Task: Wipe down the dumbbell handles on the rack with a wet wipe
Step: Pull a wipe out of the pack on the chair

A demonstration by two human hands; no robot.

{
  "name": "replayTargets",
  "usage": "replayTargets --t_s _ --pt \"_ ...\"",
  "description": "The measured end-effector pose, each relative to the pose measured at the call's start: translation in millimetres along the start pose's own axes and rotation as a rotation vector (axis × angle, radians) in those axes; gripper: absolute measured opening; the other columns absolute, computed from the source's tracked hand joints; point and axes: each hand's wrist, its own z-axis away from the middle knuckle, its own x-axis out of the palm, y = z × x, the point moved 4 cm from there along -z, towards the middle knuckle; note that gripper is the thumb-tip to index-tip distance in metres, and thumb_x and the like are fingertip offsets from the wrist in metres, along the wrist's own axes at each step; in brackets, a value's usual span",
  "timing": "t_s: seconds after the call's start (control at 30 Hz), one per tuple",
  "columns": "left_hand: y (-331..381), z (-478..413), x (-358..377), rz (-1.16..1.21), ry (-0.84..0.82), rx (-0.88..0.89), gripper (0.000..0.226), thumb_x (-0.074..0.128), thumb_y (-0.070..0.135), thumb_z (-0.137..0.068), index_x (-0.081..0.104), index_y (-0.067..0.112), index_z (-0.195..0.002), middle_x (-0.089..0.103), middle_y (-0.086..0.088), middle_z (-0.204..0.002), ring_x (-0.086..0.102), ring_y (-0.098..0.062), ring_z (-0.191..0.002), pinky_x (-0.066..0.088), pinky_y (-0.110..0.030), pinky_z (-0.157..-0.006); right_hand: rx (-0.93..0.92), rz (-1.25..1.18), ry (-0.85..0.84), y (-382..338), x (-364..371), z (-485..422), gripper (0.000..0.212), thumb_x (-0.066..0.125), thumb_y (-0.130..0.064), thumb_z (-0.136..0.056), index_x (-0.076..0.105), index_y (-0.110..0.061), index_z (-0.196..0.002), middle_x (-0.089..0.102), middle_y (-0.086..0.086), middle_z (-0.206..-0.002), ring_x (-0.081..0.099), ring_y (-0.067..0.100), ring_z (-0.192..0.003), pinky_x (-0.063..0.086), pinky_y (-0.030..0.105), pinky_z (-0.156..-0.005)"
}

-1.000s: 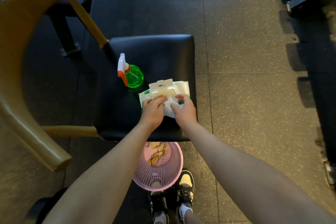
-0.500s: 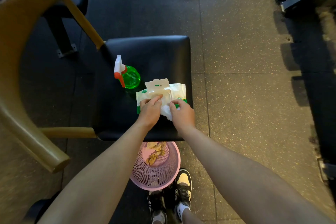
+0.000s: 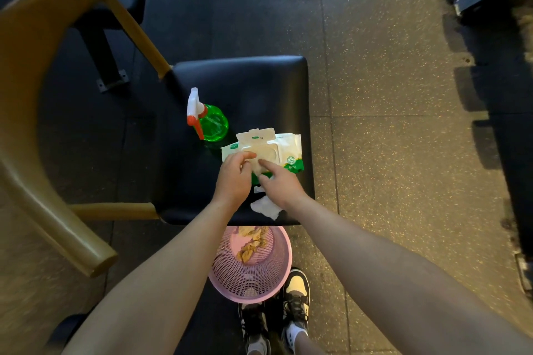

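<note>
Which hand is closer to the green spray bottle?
Left. The left hand is at the pack, just below-right of the bottle; the right hand lies farther right, beyond the left one.

You have one view only, worn on your head (wide-angle, so the edges bow), looking steeply down and slightly forward. Your fingers [image 3: 269, 166] sit close, near its centre; the black surface [image 3: 259, 86] stretches beyond them, your shoes [image 3: 294, 295] nearer you, at the bottom.
</note>
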Motion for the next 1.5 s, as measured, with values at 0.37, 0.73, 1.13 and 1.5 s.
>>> replayTargets --t_s 0.37,0.73,1.13,1.5 --pt "-10 -3 7 -0.116 -0.04 0.009 0.036 0.047 0.014 -0.105 0.061 0.015 -0.138 0.036 -0.002 -0.151 0.033 -0.02 -0.14 0.032 -0.037 -0.118 -0.016 -0.002 0.05 -3 -1 -7 0.043 0.051 -0.033 -0.098 0.048 -0.041 -0.14 0.055 0.0 -0.143 0.055 0.022 -0.121 0.052 0.045 -0.101" --pt "-10 -9 3 -0.113 -0.047 -0.026 0.045 0.043 0.012 -0.106 0.045 0.016 -0.151 0.041 -0.003 -0.143 0.04 -0.017 -0.134 0.038 -0.036 -0.114 0.069 0.124 -0.051 1 8 -17 0.058 0.042 -0.04 -0.1 0.023 -0.047 -0.154 0.042 0.006 -0.151 0.052 0.026 -0.122 0.048 0.043 -0.103" --pt "-9 -6 0 -0.077 -0.015 -0.039 0.038 0.044 0.01 -0.106 0.056 0.013 -0.142 0.042 -0.002 -0.143 0.044 -0.014 -0.132 0.036 -0.023 -0.105 -0.028 -0.074 0.006 8 4 -7 0.047 0.057 -0.023 -0.096 0.051 -0.037 -0.141 0.052 0.001 -0.143 0.053 0.017 -0.116 0.051 0.032 -0.098" --pt "-6 0 0 -0.039 -0.004 -0.066 0.041 0.046 0.01 -0.105 0.052 0.012 -0.145 0.04 -0.003 -0.146 0.043 -0.016 -0.135 0.039 -0.021 -0.101 0.105 0.059 -0.105 -5 21 -15 0.086 0.058 -0.035 -0.094 -0.001 -0.042 -0.157 0.043 0.009 -0.151 0.051 0.029 -0.129 0.049 0.043 -0.105"
